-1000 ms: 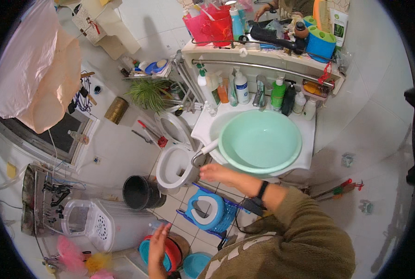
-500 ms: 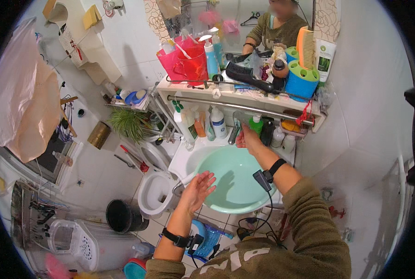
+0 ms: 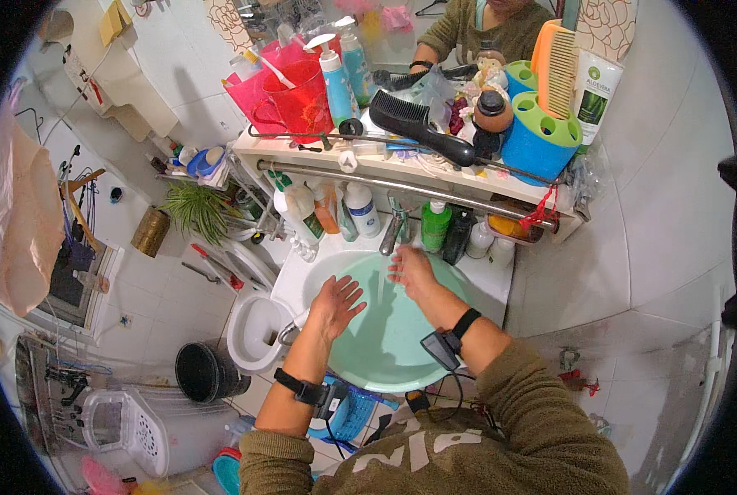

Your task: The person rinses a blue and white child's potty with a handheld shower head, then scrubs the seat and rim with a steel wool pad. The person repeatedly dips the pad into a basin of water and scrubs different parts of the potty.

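A mint-green basin point(image 3: 385, 367) rests in the white sink point(image 3: 298, 272), with the metal tap point(image 3: 391, 235) at its far edge. What looks like a thin stream of water falls from the tap into the basin. Over the basin's left rim is my left hand point(image 3: 335, 307), empty, its fingers spread and its palm turned inward. My right hand point(image 3: 411, 271) hovers just below and right of the tap, holding nothing, fingers apart. A gap lies between the two hands. Black straps with small devices circle both my forearms.
Behind the tap stand several bottles, including a green bottle point(image 3: 436, 224) and a white pump bottle point(image 3: 362, 209). Above them runs a shelf point(image 3: 302, 162) bearing a black comb point(image 3: 422, 128) and red cups point(image 3: 294, 99). A toilet point(image 3: 257, 330) and black bucket point(image 3: 207, 371) stand left.
My right hand has come back from the tap, down and left over the basin. My left hand stays open near the left rim. A thin stream now shows below the tap. The view has shifted.
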Motion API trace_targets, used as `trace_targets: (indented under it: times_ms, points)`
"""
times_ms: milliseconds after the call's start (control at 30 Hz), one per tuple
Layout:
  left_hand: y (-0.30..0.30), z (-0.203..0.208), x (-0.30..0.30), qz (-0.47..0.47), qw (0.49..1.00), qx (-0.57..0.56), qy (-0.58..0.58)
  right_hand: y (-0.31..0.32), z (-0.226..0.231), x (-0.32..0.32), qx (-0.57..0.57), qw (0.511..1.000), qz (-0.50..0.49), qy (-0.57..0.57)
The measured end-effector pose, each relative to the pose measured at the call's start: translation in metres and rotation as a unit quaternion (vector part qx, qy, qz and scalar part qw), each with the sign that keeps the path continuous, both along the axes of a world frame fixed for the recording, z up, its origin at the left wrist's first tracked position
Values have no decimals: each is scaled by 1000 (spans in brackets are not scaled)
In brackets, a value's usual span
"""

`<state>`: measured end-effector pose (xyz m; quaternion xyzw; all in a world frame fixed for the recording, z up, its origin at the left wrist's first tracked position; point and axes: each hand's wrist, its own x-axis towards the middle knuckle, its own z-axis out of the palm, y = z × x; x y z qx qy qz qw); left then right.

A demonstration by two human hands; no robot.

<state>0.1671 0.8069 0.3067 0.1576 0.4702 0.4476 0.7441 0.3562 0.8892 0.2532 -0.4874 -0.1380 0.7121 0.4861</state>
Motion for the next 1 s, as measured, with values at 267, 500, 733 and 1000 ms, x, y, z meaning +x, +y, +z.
trace_targets:
  times_ms: [267,500,733,1000]
  points:
    - [29,-51,6,9,996,-57,73,22,-96,-62,-135,963,-15,233]
    - [60,-117,15,-49,998,-24,-8,25,-98,-63,-118,983,8,137]
    - [100,-108,63,-91,995,-43,24,-11,-25,8,-87,986,126,63]
    - [116,-120,58,-161,976,-45,137,-26,-21,58,-116,990,79,14]
